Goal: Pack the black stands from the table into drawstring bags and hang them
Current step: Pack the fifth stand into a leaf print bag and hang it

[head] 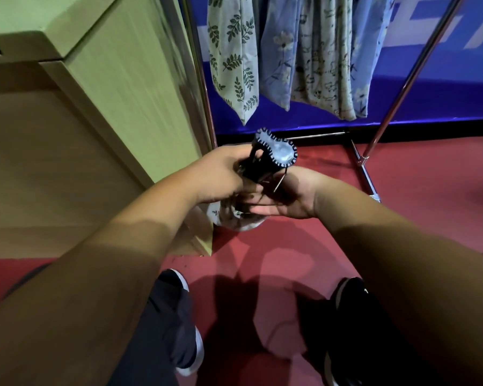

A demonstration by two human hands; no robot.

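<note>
Glossy black plastic stand (264,162); printed cloth bags (232,51); shiny metal rack (418,65); matt wood-grain table (123,79).

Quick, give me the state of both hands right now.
Left hand: closed round the black stand.
Right hand: open, fingers straight under the stand, by the drawstring bag.

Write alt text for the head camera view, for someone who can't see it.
The left hand grips a black stand over a patterned drawstring bag, with the right hand at the bag. More patterned bags hang on a metal rack behind.
</note>
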